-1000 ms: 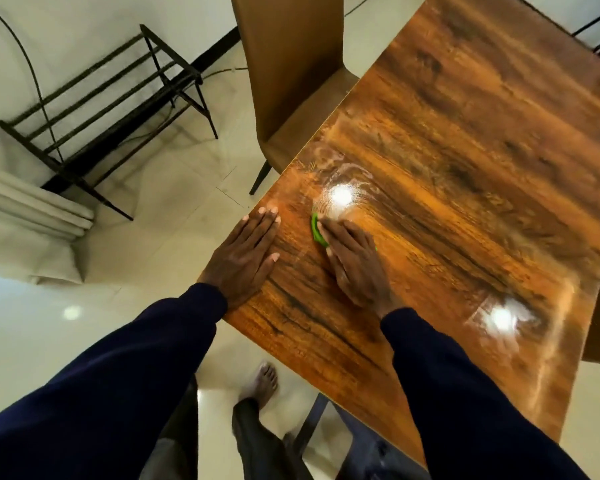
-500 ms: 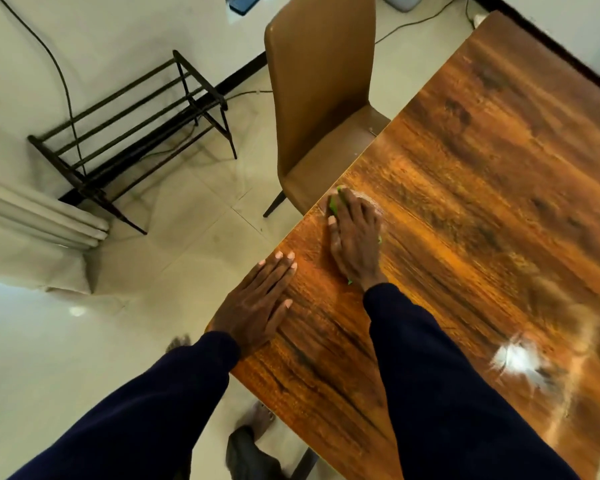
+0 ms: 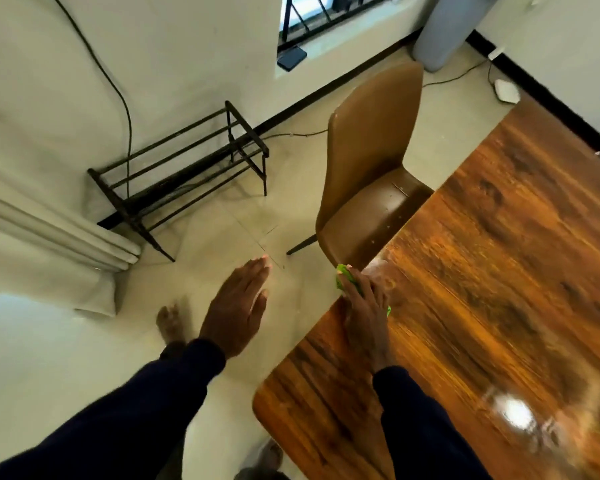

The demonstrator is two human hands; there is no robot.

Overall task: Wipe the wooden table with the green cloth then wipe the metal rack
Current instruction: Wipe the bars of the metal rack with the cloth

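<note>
Pale tiled floor (image 3: 66,375) surrounds a glossy, dark-grained wooden table (image 3: 499,271). A tan moulded chair (image 3: 371,150) is tucked at the table's far edge, and a black metal bar rack (image 3: 174,187) stands by the wall, well apart. The person's left hand (image 3: 238,313) hangs flat-fingered over the floor, holding nothing. The right hand (image 3: 364,306) presses outstretched fingers on the small green cloth (image 3: 342,271) at the table's edge beside the chair. Wiping well probably calls for even pressure and overlapping strokes, with the cloth kept from slipping off the edge.
</note>
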